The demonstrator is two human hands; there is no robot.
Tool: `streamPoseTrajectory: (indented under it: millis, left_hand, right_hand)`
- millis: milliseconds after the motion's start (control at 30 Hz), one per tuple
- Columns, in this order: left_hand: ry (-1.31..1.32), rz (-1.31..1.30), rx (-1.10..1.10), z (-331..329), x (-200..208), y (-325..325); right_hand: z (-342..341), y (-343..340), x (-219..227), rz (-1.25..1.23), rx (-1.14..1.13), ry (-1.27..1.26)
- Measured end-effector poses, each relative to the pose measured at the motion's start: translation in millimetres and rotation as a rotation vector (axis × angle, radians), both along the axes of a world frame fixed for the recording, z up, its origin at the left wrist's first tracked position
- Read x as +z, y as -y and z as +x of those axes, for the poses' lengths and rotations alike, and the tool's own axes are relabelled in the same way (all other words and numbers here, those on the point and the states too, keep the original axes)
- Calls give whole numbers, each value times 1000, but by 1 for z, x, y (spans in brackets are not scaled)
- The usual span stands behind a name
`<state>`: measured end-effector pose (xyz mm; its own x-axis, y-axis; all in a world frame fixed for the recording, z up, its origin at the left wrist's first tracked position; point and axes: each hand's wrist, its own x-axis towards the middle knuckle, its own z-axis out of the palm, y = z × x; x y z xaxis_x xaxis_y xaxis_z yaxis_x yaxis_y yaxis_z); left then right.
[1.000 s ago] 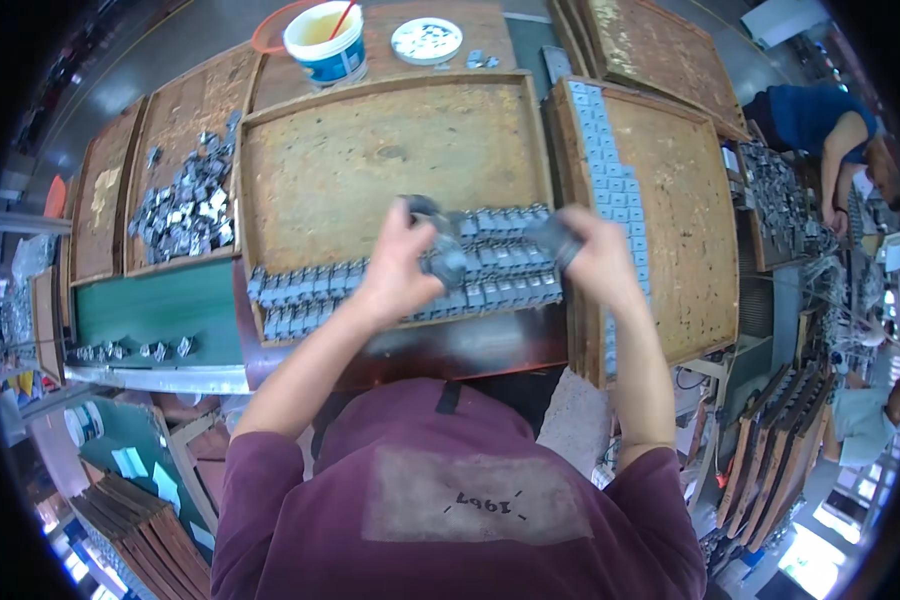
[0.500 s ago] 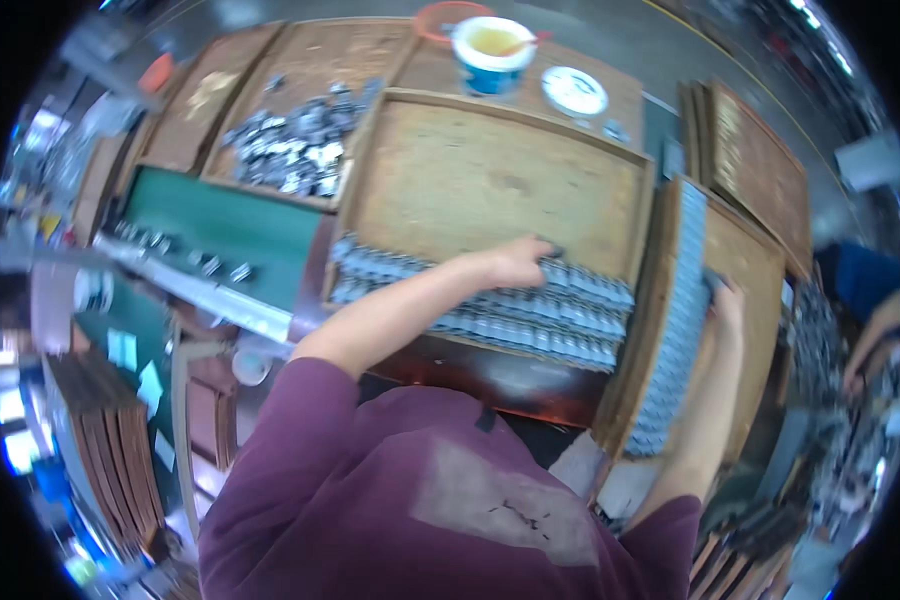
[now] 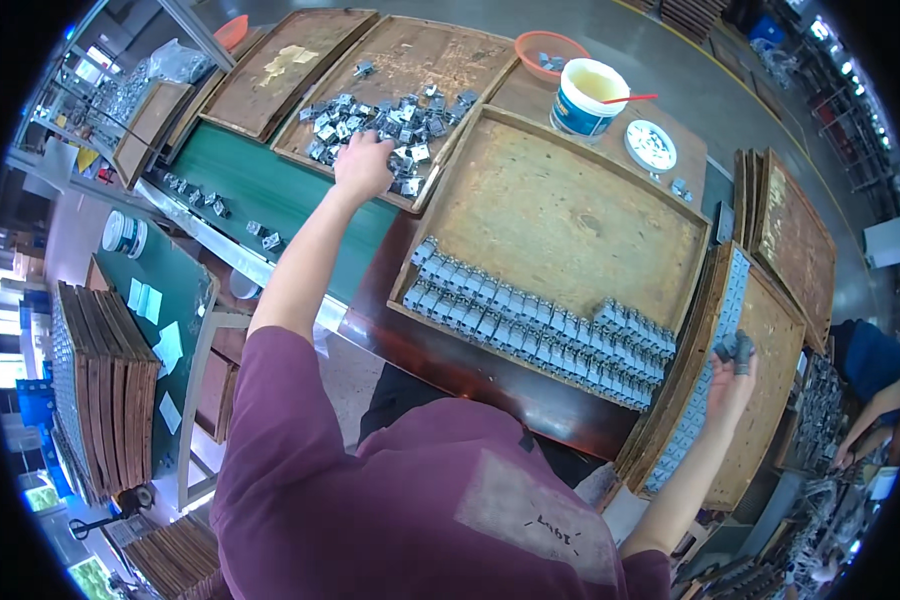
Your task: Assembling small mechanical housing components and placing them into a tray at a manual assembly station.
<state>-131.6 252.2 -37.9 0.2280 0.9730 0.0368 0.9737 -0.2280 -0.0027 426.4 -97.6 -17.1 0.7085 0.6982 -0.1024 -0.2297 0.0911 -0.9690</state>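
Observation:
My left hand (image 3: pixel 364 168) reaches over a heap of small shiny metal parts (image 3: pixel 410 122) in a wooden tray at the far left. Its fingers are apart and bent down onto the parts, the tips partly hidden. To the right, my right hand (image 3: pixel 732 392) is raised over a strip of blue-grey parts (image 3: pixel 680 435) lining the left side of another tray. Its fingers are closed around dark grey rounded pieces (image 3: pixel 736 349); whether these are parts or finger covers I cannot make out. Rows of grey metal parts (image 3: pixel 530 325) fill the near side of the middle wooden tray (image 3: pixel 570 190).
Behind the middle tray stand a white-and-blue bucket (image 3: pixel 588 100) with a red stick, its lid (image 3: pixel 650 146) and an orange bowl (image 3: pixel 550 55). Several parts lie along the green belt (image 3: pixel 255 185). Stacked trays (image 3: pixel 105 385) stand at left. Another person's arm (image 3: pixel 875 415) shows at far right.
My left hand has left the rows in the middle tray and moved left to the metal heap. My right hand stays by the right tray. The whole view has shifted.

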Motion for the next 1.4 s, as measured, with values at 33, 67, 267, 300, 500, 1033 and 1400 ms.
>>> streamPoseTrajectory:
  millis: [33, 67, 267, 300, 500, 1033, 1400]
  left_hand:
    - [87, -37, 140, -2, -1, -9]
    - [116, -2, 253, 6, 8, -10]
    - [-13, -78, 372, 26, -2, -15]
    - [3, -82, 394, 32, -5, -14]
    - [204, 105, 204, 43, -32, -15]
    - [2886, -1227, 460, 154, 46, 190]
    - [2322, -1369, 178, 166, 31, 246]
  right_hand:
    - [-24, -9, 7, 12, -1, -90]
    - [-50, -17, 11, -7, -21, -26]
    - [-98, -25, 9, -54, 135, 154]
    - [-105, -25, 10, -52, 129, 168]
    - [-130, -28, 27, -49, 121, 226]
    - [-191, -19, 30, 67, 245, 74]
    - [-184, 24, 23, -52, 185, 66]
